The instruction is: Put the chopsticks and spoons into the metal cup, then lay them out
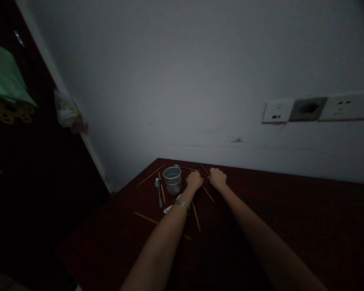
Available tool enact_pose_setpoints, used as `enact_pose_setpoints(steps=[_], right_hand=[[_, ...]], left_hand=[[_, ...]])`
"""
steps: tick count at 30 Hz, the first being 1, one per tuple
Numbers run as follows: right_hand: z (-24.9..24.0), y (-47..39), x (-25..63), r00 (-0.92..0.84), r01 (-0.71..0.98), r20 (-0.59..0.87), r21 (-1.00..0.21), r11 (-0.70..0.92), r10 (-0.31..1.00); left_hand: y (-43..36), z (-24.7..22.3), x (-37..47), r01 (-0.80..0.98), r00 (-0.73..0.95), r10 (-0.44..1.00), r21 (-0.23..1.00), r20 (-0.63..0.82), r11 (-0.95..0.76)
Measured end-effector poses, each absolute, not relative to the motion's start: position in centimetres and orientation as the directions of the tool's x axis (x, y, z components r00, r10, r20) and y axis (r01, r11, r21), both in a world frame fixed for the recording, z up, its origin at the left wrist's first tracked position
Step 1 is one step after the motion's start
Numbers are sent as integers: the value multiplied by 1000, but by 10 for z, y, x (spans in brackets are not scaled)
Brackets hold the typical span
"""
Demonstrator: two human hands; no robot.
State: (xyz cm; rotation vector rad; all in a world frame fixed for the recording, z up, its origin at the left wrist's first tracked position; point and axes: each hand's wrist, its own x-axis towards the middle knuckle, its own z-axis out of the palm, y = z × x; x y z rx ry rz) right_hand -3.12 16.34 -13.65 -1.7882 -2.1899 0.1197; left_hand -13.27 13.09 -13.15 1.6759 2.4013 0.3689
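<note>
My left hand is closed in a fist just right of a metal cup on the dark red table. A bracelet circles that wrist. My right hand is also curled closed, a short gap to the right. One chopstick runs down from beside the left fist; another chopstick reaches up-left from the right hand's edge. What either hand holds is hidden. Below the left hand lies a third chopstick. A white-handled utensil is partly covered by my left forearm.
Left of the cup are a metal spoon and several more chopsticks. Behind the cup lies a thin-handled spoon. The table meets a grey wall with sockets. A bag hangs at left.
</note>
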Motion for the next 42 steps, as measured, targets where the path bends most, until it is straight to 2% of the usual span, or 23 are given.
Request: enact_pose_setpoints(steps=[4,6,8,13,16,19,21,24,26,28,35,42], right_hand=[[-138,163,-28,-152,935,192,-291,204,970],[-138,165,-22,-117,916,175,-362,175,978],[-137,167,-15,-90,863,152,-482,153,984],[-126,168,14,-25,589,210,-787,185,977],[-116,157,35,14,413,226,-889,200,974],[-107,137,57,27,220,214,-954,203,976],[-102,120,71,42,109,211,-973,206,977],[-98,91,88,71,2,204,-979,204,976],[-97,73,97,89,-63,180,-981,186,980],[-97,59,105,111,-127,155,-977,169,982],[-98,38,122,184,-173,199,-957,231,962],[-107,37,124,146,-269,130,-949,166,981]], left_hand=[[129,-133,-135,906,-311,950,314,40,284],[128,-130,-136,913,-294,952,319,81,255],[126,-126,-137,919,-267,955,330,126,214],[120,-108,-133,916,-209,951,387,227,109],[119,-95,-126,884,-185,933,467,307,22],[118,-84,-113,786,-179,911,611,371,-94],[115,-79,-100,643,-166,920,747,355,-172],[104,-77,-76,322,-88,944,906,318,-275],[94,-79,-60,139,-51,943,937,329,-319],[86,-82,-45,27,-36,937,937,348,-347],[75,-88,-10,-79,32,924,922,382,-379],[71,-91,-1,-4,73,938,941,338,-339]])
